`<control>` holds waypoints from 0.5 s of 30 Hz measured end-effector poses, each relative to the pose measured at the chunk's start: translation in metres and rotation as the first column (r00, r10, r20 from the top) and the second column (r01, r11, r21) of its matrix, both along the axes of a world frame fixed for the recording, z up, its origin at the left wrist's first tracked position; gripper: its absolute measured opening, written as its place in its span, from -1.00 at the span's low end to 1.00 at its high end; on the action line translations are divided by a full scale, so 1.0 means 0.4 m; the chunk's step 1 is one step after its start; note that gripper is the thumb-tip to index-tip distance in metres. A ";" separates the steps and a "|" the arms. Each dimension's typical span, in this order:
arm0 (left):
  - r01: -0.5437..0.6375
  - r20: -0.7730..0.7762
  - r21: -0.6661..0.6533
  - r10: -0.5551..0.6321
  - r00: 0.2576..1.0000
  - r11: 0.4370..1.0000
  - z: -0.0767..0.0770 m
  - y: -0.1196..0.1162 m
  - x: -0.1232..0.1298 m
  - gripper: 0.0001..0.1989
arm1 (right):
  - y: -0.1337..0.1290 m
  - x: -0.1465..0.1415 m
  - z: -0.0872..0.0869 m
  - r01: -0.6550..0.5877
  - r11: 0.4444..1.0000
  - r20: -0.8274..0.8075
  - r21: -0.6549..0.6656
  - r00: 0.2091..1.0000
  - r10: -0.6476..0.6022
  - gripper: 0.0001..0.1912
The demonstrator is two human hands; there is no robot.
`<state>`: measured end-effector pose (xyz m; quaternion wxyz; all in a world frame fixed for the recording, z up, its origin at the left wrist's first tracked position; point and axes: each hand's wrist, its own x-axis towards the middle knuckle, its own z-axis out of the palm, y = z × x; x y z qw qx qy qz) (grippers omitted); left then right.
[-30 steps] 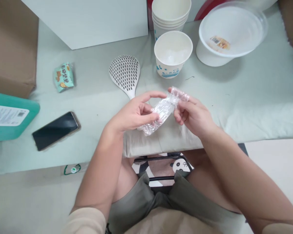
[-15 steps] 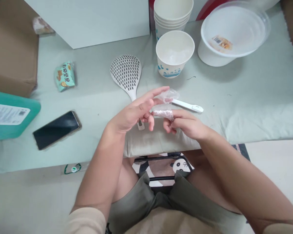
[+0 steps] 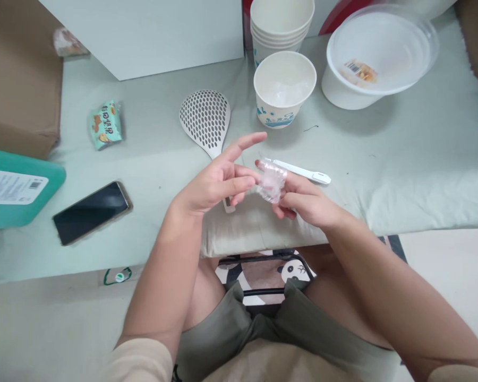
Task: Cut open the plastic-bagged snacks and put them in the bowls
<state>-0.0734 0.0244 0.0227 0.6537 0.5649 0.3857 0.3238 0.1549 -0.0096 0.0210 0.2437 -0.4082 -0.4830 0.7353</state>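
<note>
A crumpled piece of clear plastic film (image 3: 271,181) is held between my two hands above the table's front edge. It covers the extended fingers of my right hand (image 3: 308,200), whose thumb is bent in against it. The thumb and a finger of my left hand (image 3: 223,183) come together at the film's left edge, while the index finger points away, free. Beneath my left hand lies a grey slotted skimmer (image 3: 206,118), its handle partly hidden. A white slim plastic tool (image 3: 302,171) rests on the cloth just behind my right fingers.
Behind my hands stand a paper bowl (image 3: 284,85), a stack of paper bowls (image 3: 281,21) and a lidded white tub (image 3: 350,93). To the left are a phone (image 3: 92,212), a green snack packet (image 3: 105,126), a teal container (image 3: 24,185) and a cardboard box (image 3: 19,90).
The film has drawn together from both hands' fingers onto my right fingers. My left index finger has come out of it and points up and away. Everything on the table stays put.
</note>
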 end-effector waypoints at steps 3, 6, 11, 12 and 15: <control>0.137 0.070 -0.066 -0.132 0.989 0.988 0.002 0.003 0.001 -0.20 | 0.002 -0.002 0.002 -0.017 1.000 0.010 -0.001 1.000 0.017 -0.35; 0.160 0.102 -0.015 -0.157 0.982 0.987 0.009 0.002 0.012 -0.32 | 0.005 -0.003 0.001 -0.012 0.999 -0.068 -0.046 0.998 0.009 -0.81; 0.206 -0.059 0.122 -0.200 0.978 0.971 0.011 -0.006 0.035 -0.47 | 0.008 -0.003 0.003 0.031 0.985 -0.198 -0.168 0.978 -0.064 -0.83; 0.197 -0.100 0.157 -0.183 0.978 0.968 0.009 -0.007 0.039 -0.49 | 0.009 -0.003 0.004 0.028 0.984 -0.223 -0.175 0.972 -0.067 -0.79; 0.167 -0.185 0.217 -0.127 0.974 0.962 0.001 -0.007 0.052 -0.54 | 0.013 -0.003 0.005 0.002 0.982 -0.283 -0.188 0.957 -0.057 -0.74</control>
